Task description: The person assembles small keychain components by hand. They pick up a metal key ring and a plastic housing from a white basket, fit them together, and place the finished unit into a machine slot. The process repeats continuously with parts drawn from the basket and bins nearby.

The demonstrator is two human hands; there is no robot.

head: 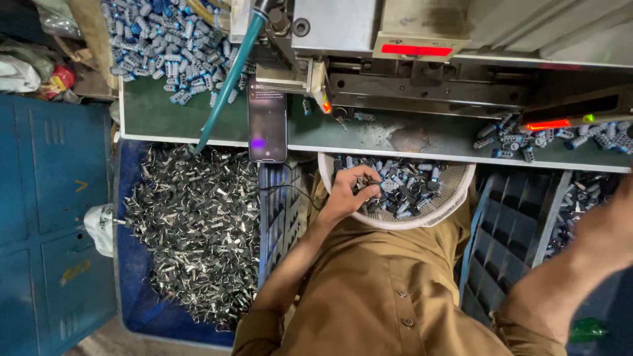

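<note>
While left hand (351, 190) digs inside bowl (461, 186), rim close.

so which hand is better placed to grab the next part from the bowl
Left. The left hand is already in the white bowl, fingers on the small parts. The right hand is blurred, off beside it.

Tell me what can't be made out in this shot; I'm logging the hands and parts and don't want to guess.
- Right hand: head view; the blurred forearm runs off the right edge, so the hand and its grip are out of sight.
- Left hand: its fingertips are buried among the small parts in the white basket, so what it grips is unclear.
- Parts in the basket: too small to identify.
</note>
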